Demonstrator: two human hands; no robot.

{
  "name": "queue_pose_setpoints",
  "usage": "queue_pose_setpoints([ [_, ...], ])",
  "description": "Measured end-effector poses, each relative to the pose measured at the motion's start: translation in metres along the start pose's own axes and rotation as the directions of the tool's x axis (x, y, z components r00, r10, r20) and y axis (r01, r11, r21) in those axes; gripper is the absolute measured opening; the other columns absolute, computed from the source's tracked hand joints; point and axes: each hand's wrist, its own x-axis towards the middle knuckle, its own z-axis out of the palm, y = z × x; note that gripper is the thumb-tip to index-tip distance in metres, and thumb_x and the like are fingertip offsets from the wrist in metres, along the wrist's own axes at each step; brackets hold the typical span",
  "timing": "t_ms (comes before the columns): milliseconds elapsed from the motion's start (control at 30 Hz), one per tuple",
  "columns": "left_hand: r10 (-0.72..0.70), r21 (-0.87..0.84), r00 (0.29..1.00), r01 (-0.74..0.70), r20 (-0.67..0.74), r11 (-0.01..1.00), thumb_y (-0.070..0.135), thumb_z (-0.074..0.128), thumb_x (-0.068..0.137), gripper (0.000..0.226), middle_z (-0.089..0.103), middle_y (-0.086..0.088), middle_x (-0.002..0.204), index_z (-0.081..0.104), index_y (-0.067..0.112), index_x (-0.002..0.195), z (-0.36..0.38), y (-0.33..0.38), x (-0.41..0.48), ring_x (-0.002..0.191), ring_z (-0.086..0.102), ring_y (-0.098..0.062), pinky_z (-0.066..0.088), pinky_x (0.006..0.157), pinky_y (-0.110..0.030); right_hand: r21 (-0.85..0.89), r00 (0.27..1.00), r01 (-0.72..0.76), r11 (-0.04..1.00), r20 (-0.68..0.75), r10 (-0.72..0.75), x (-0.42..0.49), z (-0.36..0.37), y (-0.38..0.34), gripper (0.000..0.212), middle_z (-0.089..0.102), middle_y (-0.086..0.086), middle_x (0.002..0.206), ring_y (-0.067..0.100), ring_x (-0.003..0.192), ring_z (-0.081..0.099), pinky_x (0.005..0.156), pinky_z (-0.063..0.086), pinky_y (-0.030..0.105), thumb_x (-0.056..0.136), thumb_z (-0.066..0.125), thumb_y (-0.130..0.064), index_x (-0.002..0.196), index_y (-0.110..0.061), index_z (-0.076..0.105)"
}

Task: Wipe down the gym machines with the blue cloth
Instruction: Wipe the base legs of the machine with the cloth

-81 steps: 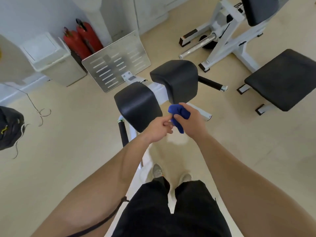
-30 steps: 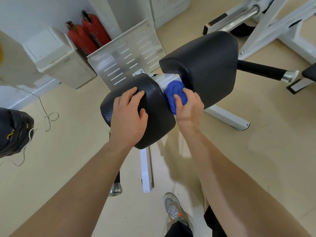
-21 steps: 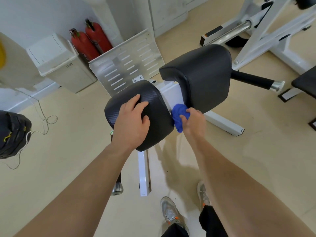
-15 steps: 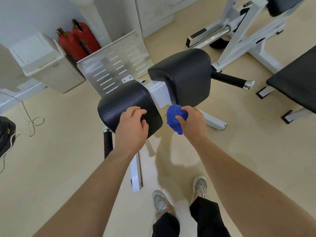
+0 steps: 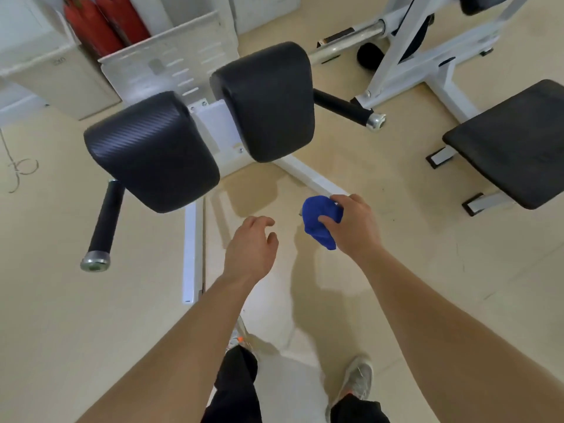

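A bunched blue cloth (image 5: 319, 220) is gripped in my right hand (image 5: 355, 227), held in the air over the floor, below and right of the machine. The machine has two black pads, a left pad (image 5: 152, 151) and a right pad (image 5: 265, 99), on a white frame (image 5: 213, 129) with black handles (image 5: 106, 221) sticking out sideways. My left hand (image 5: 250, 248) hangs free below the left pad, fingers loosely curled, holding nothing. Neither hand touches the machine.
A black bench seat (image 5: 512, 141) on a white frame stands at the right. Another white machine with a chrome bar (image 5: 351, 41) is behind it. A metal footplate (image 5: 171, 59), red extinguishers (image 5: 103, 22) and a white bin (image 5: 45, 71) line the back wall. My feet stand below.
My left hand has come off the left pad and dropped back. My right hand has pulled the cloth away from between the pads, down and right. I have stepped back.
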Motion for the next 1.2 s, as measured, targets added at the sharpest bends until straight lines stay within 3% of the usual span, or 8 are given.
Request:
queue_pose_setpoints([
  [100, -0.037, -0.254, 0.998, 0.046, 0.041, 0.966, 0.042, 0.053, 0.097, 0.045, 0.058, 0.010, 0.124, 0.048, 0.026, 0.139, 0.047, 0.030, -0.012, 0.104, 0.060, -0.011, 0.050, 0.091, -0.034, 0.070, 0.998, 0.044, 0.997, 0.034, -0.047, -0.010, -0.016, 0.040, 0.035, 0.054, -0.005, 0.109, 0.017, 0.095, 0.057, 0.080, 0.046, 0.030, 0.087, 0.067, -0.028, 0.122, -0.024, 0.062],
  [267, -0.077, -0.602, 0.995, 0.100, 0.063, 0.793, 0.033, 0.059, 0.096, 0.029, 0.063, 0.015, 0.107, 0.056, 0.030, 0.125, 0.112, 0.100, -0.027, 0.089, 0.061, 0.004, 0.044, 0.068, -0.006, 0.108, 0.983, 0.117, 0.987, 0.131, -0.130, -0.023, -0.048, 0.103, 0.031, 0.058, -0.005, 0.108, 0.012, 0.093, 0.057, 0.082, 0.049, 0.029, 0.084, 0.073, -0.027, 0.113, -0.027, 0.063],
  [467, -0.160, -0.589, 0.985, 0.165, 0.060, 0.792, 0.024, 0.069, 0.088, 0.015, 0.069, 0.009, 0.085, 0.064, 0.025, 0.103, 0.163, 0.113, -0.005, 0.074, 0.064, -0.003, 0.044, 0.056, -0.007, 0.016, 0.959, 0.096, 0.995, 0.265, -0.097, 0.008, -0.053, 0.152, 0.036, 0.059, -0.004, 0.104, 0.015, 0.086, 0.058, 0.075, 0.053, 0.034, 0.076, 0.081, -0.031, 0.105, -0.031, 0.060],
  [600, -0.169, -0.560, 0.982, 0.184, 0.080, 0.808, 0.018, 0.068, 0.088, 0.011, 0.065, 0.012, 0.087, 0.064, 0.023, 0.097, 0.184, 0.096, 0.037, 0.074, 0.060, -0.002, 0.044, 0.059, -0.008, -0.111, 0.913, 0.134, 0.985, 0.399, -0.080, 0.055, -0.037, 0.170, 0.065, 0.055, -0.004, 0.110, 0.013, 0.092, 0.054, 0.080, 0.042, 0.027, 0.075, 0.083, -0.036, 0.132, -0.030, 0.053],
  [767, -0.192, -0.537, 0.978, 0.202, 0.075, 0.819, 0.014, 0.067, 0.088, 0.011, 0.063, 0.010, 0.090, 0.058, 0.017, 0.093, 0.197, 0.090, 0.085, 0.076, 0.057, -0.004, 0.044, 0.065, -0.013, -0.177, 0.845, 0.144, 0.974, 0.534, -0.028, 0.119, -0.023, 0.171, 0.017, 0.068, -0.005, 0.089, 0.022, 0.089, 0.064, 0.082, 0.053, 0.040, 0.088, 0.061, -0.039, 0.102, -0.030, 0.065],
  [933, -0.248, -0.451, 0.968, 0.242, 0.048, 0.859, 0.018, 0.073, 0.082, 0.015, 0.066, 0.006, 0.086, 0.058, 0.021, 0.084, 0.214, 0.094, 0.119, 0.082, 0.063, -0.013, 0.054, 0.070, -0.029, -0.289, 0.836, 0.253, 0.923, 0.546, -0.058, 0.171, -0.018, 0.184, 0.029, 0.065, -0.014, 0.084, 0.008, 0.083, 0.061, 0.098, 0.043, 0.037, 0.078, 0.069, -0.046, 0.097, -0.033, 0.052],
  [1133, -0.275, -0.379, 0.962, 0.258, 0.010, 0.889, 0.021, 0.067, 0.088, 0.015, 0.063, 0.005, 0.075, 0.052, 0.023, 0.086, 0.257, 0.122, 0.139, 0.068, 0.058, -0.018, 0.052, 0.066, -0.039, -0.141, 0.707, 0.326, 0.935, 0.693, -0.142, 0.215, -0.027, 0.226, 0.055, 0.067, -0.011, 0.085, 0.011, 0.077, 0.065, 0.074, 0.055, 0.032, 0.078, 0.075, -0.041, 0.123, -0.042, 0.045],
  [1200, -0.290, -0.367, 0.956, 0.259, -0.033, 0.894, 0.021, 0.062, 0.091, 0.014, 0.061, 0.006, 0.077, 0.048, 0.023, 0.089, 0.274, 0.136, 0.146, 0.068, 0.057, -0.018, 0.050, 0.066, -0.037, -0.078, 0.651, 0.346, 0.935, 0.738, -0.179, 0.230, -0.033, 0.241, 0.036, 0.067, -0.010, 0.083, 0.011, 0.075, 0.064, 0.068, 0.052, 0.027, 0.082, 0.072, -0.038, 0.114, -0.040, 0.054],
])
